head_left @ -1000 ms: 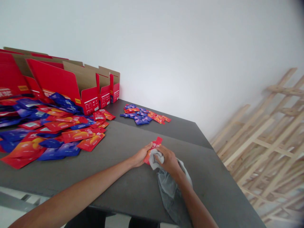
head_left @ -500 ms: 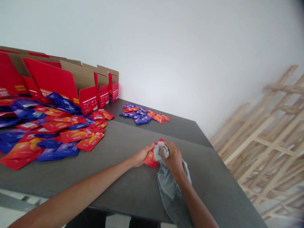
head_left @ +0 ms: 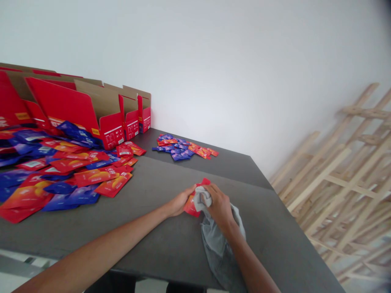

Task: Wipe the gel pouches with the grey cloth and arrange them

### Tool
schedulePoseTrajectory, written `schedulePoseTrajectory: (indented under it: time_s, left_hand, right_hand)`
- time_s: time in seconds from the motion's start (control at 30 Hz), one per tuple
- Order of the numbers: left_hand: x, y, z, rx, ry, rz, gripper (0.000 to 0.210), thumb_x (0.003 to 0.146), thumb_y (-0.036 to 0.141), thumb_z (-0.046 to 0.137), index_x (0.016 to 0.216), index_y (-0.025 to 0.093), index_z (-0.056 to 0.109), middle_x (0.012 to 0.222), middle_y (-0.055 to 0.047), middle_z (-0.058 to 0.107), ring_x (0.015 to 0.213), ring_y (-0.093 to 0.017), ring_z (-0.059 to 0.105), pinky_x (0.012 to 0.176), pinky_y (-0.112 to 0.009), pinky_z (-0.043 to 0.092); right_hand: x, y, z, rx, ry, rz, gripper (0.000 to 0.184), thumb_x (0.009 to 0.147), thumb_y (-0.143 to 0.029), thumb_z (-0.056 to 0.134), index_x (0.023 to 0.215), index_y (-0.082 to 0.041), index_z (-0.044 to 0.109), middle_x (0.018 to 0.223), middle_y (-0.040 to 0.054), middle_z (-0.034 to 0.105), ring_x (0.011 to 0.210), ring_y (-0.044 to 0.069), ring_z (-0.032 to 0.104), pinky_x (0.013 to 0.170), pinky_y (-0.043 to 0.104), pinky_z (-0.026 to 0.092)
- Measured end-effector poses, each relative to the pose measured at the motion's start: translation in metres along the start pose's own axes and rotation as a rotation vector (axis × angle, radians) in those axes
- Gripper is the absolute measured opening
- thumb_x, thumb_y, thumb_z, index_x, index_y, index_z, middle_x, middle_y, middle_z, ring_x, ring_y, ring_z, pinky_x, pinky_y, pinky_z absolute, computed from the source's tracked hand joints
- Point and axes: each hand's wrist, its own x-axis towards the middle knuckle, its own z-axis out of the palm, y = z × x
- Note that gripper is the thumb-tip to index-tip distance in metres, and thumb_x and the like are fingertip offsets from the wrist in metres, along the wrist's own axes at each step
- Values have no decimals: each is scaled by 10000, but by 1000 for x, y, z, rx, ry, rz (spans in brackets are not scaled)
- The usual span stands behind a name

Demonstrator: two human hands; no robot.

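Observation:
Near the middle of the dark table, my left hand (head_left: 179, 202) grips the left edge of a red and orange pouch (head_left: 190, 207). My right hand (head_left: 219, 204) is closed on a bunched grey cloth (head_left: 202, 198), which presses against the face of that pouch and covers much of it. The cloth's loose end hangs down under my right forearm toward the front edge of the table. At the left lies a large heap of red and blue pouches (head_left: 113, 184). Farther back, a smaller group of similar pouches (head_left: 180, 152) lies near the wall.
Several open red cardboard boxes (head_left: 113, 132) stand in a row along the wall at the back left, behind the heap. The grey table (head_left: 146, 244) ends at a slanting right edge. Beyond it, wooden frames (head_left: 342, 183) lean by the wall.
My right hand and the bunched cloth have shifted slightly left across the pouch, covering more of its middle. My left hand keeps its hold on the pouch.

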Motion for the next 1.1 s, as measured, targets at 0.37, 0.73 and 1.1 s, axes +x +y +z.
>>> schedulePoseTrajectory:
  time_s: [0.37,0.73,1.1]
  left_hand:
    - [-1,3,1,16,-35,-64,458,975,482,515,1063,77,710,921,-147,744,814,-216,714,804,-295,522]
    - [1,2,2,-15,30,-21,369,984,409,529,972,93,718,895,-118,746,768,-188,696,819,-299,527]
    - [-1,3,2,12,22,-30,387,986,430,515,972,99,715,916,-123,746,771,-187,696,798,-285,517]
  right_hand:
    - [1,-10,-3,25,-342,-248,218,912,-197,616,1097,-278,698,1006,16,702,857,201,668,691,276,493]
    - [1,7,-1,-4,-6,4,222,956,-212,544,1143,-240,659,1058,64,685,895,222,671,730,303,511]
    - [2,-3,-6,-44,-143,-98,266,934,-177,578,1166,-271,667,1077,49,675,909,202,668,665,259,485]
